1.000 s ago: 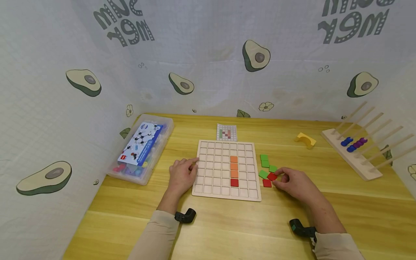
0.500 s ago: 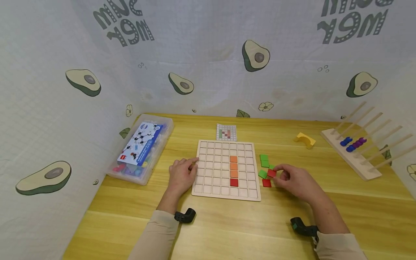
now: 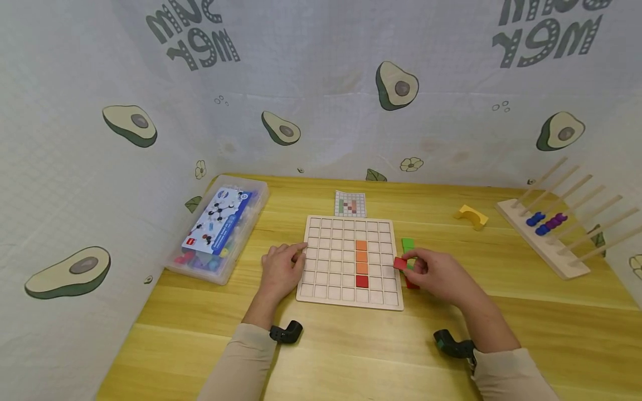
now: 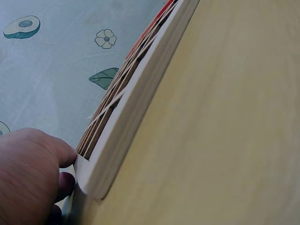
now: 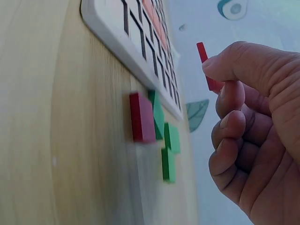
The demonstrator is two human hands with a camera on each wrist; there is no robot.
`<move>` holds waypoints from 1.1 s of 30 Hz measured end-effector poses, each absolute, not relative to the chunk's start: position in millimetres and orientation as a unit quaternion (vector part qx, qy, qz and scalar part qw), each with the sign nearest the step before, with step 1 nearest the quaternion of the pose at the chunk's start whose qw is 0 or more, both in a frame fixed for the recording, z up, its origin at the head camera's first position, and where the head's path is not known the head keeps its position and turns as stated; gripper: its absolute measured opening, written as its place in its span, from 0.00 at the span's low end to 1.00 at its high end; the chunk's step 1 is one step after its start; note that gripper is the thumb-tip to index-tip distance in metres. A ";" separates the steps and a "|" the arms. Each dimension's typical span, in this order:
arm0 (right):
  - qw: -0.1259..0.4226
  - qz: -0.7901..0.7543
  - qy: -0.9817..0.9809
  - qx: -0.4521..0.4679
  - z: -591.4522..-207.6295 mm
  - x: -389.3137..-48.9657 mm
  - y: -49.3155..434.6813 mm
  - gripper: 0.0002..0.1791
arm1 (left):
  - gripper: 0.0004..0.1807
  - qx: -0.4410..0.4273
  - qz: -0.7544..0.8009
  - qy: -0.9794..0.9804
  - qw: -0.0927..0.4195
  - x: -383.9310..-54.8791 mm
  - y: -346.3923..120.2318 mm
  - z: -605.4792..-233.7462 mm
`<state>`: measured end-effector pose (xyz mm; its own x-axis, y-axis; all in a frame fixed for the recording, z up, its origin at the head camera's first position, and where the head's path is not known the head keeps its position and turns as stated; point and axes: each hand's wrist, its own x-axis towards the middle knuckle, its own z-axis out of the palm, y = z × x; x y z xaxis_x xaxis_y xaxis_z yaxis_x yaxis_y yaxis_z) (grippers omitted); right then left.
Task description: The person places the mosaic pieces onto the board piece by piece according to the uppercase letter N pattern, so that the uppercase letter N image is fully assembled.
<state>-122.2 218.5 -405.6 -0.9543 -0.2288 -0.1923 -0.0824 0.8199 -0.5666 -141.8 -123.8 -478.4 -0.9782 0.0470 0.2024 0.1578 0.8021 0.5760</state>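
Note:
My left hand [image 3: 282,270] rests at the left edge of a wooden grid board [image 3: 327,278], its thumb and index finger touching the rim; the left wrist view shows the thumb [image 4: 58,149] against the board's corner. Between thumb and index finger, my right hand [image 3: 441,273] pinches a red square tile [image 3: 400,263], held above the board's right edge. That tile [image 5: 202,52] appears edge-on in the right wrist view. Three orange tiles [image 3: 361,256] and a red tile [image 3: 361,282] form a column on the board. Beside it lie another red tile [image 5: 142,118] and green tiles [image 5: 172,137], partly hidden in the head view.
A small pattern card [image 3: 350,204] lies behind the board. On the left sits a clear plastic case [image 3: 218,228] with colourful parts. A yellow arch block [image 3: 471,216] and a wooden peg stand [image 3: 544,239] with blue and purple beads are on the right.
My right hand has picked the red tile up from the loose pile and carried it left to the board's right edge. The left hand has stayed in place.

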 end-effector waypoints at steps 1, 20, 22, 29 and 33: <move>0.128 -0.289 0.945 -0.085 -405.7 -123.2 215.8 0.15 | 0.16 -0.054 -0.310 -0.945 0.090 -141.8 -123.8 -478.5; 0.124 -0.304 0.932 -0.157 -426.6 -132.0 172.0 0.11 | 0.17 -0.059 -0.308 -0.945 0.092 -142.3 -125.5 -481.4; 0.126 -0.306 0.930 -0.162 -429.5 -132.9 167.6 0.11 | 0.17 -0.059 -0.309 -0.945 0.092 -142.4 -125.6 -481.6; 0.118 -0.323 0.920 -0.187 -433.8 -135.9 152.1 0.11 | 0.17 -0.058 -0.306 -0.946 0.091 -142.8 -125.4 -482.0; 0.105 -0.322 0.919 -0.199 -435.8 -139.2 144.7 0.11 | 0.17 -0.058 -0.307 -0.946 0.090 -142.4 -125.3 -482.1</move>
